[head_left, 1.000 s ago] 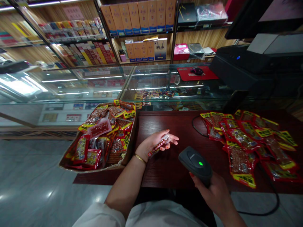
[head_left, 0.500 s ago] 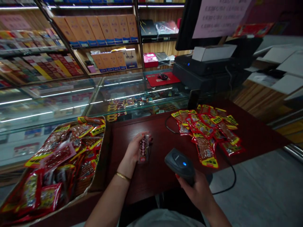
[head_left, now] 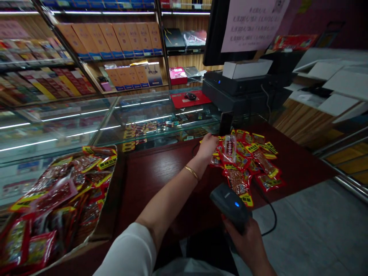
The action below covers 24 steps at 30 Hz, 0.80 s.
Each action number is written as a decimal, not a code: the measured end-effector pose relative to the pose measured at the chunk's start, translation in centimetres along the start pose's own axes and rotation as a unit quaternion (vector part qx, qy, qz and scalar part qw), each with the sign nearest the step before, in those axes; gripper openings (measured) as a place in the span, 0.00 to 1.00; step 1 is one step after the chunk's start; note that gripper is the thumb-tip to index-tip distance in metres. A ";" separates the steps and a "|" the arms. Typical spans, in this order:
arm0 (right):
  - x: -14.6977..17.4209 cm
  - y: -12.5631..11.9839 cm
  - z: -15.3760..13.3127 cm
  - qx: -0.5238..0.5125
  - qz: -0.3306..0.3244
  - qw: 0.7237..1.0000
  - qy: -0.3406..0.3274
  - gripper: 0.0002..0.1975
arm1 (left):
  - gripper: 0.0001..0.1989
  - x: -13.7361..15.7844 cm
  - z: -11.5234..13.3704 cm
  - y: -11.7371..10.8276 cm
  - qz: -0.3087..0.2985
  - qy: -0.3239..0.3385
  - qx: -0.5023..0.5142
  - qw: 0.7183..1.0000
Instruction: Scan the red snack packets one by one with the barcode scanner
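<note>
My left hand (head_left: pixel 208 148) reaches over the pile of snack packets (head_left: pixel 237 180) on the right of the counter. Its fingers are bent at the left edge of a small clear-wrapped snack packet (head_left: pixel 230 148) with a dark filling, which is above or on the pile; the fingertips are partly hidden. My right hand (head_left: pixel 244 239) is wrapped around the handle of a black barcode scanner (head_left: pixel 230 205) with a blue light lit. The scanner head points up and to the left, near the pile's front edge.
An open cardboard box (head_left: pixel 107 205) full of snack packets stands at left on the dark red counter (head_left: pixel 149 184). Behind lie a glass display case (head_left: pixel 106 111), a red mouse mat (head_left: pixel 181 101) and a monitor (head_left: pixel 211 34). The scanner's cable (head_left: pixel 274 218) hangs past the counter's edge.
My left hand has moved right and away from me with the clear-wrapped packet, from the middle of the counter to the pile. The scanner has shifted slightly right and down in view.
</note>
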State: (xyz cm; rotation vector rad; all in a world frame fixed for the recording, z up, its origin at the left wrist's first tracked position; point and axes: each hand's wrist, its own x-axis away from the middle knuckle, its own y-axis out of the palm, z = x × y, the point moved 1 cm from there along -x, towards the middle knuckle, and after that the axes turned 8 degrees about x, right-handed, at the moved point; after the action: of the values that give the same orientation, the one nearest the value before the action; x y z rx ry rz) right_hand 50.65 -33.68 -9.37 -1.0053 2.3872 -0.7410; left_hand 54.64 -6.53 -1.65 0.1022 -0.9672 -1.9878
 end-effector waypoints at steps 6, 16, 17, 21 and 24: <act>0.0 0.8 -1.3 -0.019 -0.061 0.998 0.015 0.22 | 0.17 11.1 4.8 -9.8 0.050 0.246 -0.283 0.926; -0.3 4.8 -3.6 -0.019 -0.136 0.989 -0.059 0.25 | 0.17 31.7 19.4 -26.2 0.412 0.152 -0.756 0.486; -0.2 5.0 -3.9 -0.025 -0.145 0.987 -0.071 0.25 | 0.18 32.3 19.8 -26.8 0.427 0.111 -0.776 0.452; 0.0 5.2 -4.8 -0.018 -0.160 0.983 -0.093 0.26 | 0.28 32.7 19.8 -28.3 0.443 0.014 -0.807 0.391; 0.3 4.9 -4.7 0.001 -0.155 0.984 -0.090 0.26 | 0.28 32.5 19.9 -29.0 0.448 -0.008 -0.797 0.406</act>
State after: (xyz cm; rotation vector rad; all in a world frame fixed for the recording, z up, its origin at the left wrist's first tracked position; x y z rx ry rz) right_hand 45.26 -29.56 -8.98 -1.4000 2.1010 -0.7221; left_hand 7.12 -10.73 2.05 -1.2222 1.0771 -1.0262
